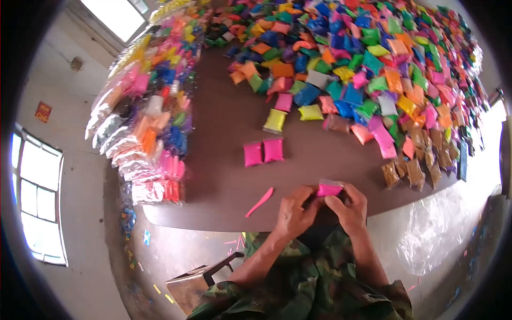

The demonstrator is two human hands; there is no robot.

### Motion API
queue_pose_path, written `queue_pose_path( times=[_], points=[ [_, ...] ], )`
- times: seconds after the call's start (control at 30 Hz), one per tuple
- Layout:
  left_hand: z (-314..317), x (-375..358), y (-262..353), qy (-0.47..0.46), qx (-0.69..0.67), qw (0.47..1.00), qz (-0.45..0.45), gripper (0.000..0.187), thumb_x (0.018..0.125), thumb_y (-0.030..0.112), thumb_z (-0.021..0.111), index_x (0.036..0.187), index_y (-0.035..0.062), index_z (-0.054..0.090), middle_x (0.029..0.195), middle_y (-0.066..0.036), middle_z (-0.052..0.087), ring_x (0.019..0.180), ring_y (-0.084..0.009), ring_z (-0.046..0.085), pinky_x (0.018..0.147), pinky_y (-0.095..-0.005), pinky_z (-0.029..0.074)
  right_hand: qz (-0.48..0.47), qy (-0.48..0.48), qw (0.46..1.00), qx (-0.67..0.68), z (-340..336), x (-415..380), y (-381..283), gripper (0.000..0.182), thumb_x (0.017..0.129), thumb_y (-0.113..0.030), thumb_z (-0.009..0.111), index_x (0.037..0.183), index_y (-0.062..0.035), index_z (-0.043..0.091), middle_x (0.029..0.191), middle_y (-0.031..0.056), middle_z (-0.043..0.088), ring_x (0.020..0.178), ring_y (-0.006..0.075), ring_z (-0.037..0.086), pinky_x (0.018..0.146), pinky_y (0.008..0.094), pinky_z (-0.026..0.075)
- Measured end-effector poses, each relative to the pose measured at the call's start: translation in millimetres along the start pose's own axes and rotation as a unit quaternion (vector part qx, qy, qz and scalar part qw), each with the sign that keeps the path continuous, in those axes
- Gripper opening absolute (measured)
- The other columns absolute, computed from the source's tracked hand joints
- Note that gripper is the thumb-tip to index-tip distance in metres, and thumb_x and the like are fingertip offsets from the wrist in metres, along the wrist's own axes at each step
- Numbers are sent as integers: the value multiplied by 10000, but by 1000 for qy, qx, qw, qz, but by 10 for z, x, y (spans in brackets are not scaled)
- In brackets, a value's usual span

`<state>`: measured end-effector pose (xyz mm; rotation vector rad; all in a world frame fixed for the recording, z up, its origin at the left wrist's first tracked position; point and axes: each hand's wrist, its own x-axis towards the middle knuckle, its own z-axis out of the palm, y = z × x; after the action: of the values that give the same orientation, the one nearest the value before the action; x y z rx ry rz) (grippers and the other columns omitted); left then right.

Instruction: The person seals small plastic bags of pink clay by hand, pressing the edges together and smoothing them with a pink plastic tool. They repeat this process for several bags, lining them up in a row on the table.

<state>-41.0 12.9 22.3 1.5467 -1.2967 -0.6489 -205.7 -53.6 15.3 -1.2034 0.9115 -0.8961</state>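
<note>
Between my two hands, just over the table's front edge, is a small clear packet of bright pink clay-like material (330, 189). My left hand (296, 212) pinches its left side, and my right hand (348, 207) grips its right side with the thumb in front. To the left of my left hand lies a pink plastic knife-shaped tool (260, 202), touched by neither hand. Farther back, two pink packets (263, 152) lie side by side on the brown tabletop (213, 181). A yellow packet (275, 121) rests behind them.
A large heap of many-coloured packets (352, 64) covers the back and right of the table. Along the left edge are stacked clear bags of coloured packets (152, 128). A wooden stool (194, 282) stands at lower left, and clear plastic sheeting (432, 226) lies at right.
</note>
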Motion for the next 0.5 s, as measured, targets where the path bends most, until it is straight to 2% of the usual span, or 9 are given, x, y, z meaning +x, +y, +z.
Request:
queue_pose_path(
  times=[0.03,0.1,0.13,0.17,0.27,0.3,0.4,0.5],
  points=[
    [23,5,-28,9,3,1000,17,223,925,53,755,1145,16,743,1039,-188,755,945,-334,753,804,-395,580,1,7,1000,11,25,-5,-102,198,951,-54,791,1134,11,751,1010,-13,725,909,62,644,821,246,536],
    [76,13,-73,7,-33,999,-2,210,925,54,758,1129,12,738,1026,-196,747,941,-335,754,779,-406,582,-2,15,999,33,43,15,-93,186,939,-31,785,1116,12,747,1008,-7,715,891,66,637,825,245,529],
    [94,6,-121,8,-16,1000,15,210,930,56,757,1132,4,735,1026,-186,752,949,-302,760,774,-398,579,-5,18,999,43,6,27,-15,181,933,-19,781,1108,12,744,1006,0,710,884,71,634,830,248,526],
    [58,4,-118,-44,-26,998,-41,253,938,76,764,1176,-6,734,1035,-171,762,923,-282,746,768,-388,572,-12,14,998,56,-25,25,53,156,935,-26,776,1083,7,737,985,-2,704,870,73,625,817,249,519],
    [45,15,-54,-24,-109,994,20,312,949,123,776,1227,-11,729,1044,-160,765,890,-235,716,742,-372,555,-43,-6,998,51,-113,28,125,118,946,-69,783,1023,-10,713,941,-5,693,836,70,603,771,252,501],
    [-7,19,-3,-44,-114,993,5,356,957,173,788,1253,-14,723,1031,-150,767,877,-182,683,712,-354,540,-56,-11,998,40,-131,34,116,122,951,-87,788,1005,-16,705,929,-6,691,827,68,596,755,252,495],
    [-68,26,-32,-98,-133,984,-60,356,959,205,791,1238,-7,726,1006,-123,767,879,-136,665,692,-338,528,-39,-34,997,64,-147,31,78,173,959,-146,810,965,-33,679,902,-18,681,796,57,566,735,245,467],
    [-191,95,39,-164,-103,971,-142,310,975,199,786,1213,7,732,967,-94,759,870,-117,649,701,-332,529,-52,-45,997,19,-149,60,147,236,976,-218,810,1057,-26,699,906,-25,671,782,57,543,714,243,451]
  ],
)
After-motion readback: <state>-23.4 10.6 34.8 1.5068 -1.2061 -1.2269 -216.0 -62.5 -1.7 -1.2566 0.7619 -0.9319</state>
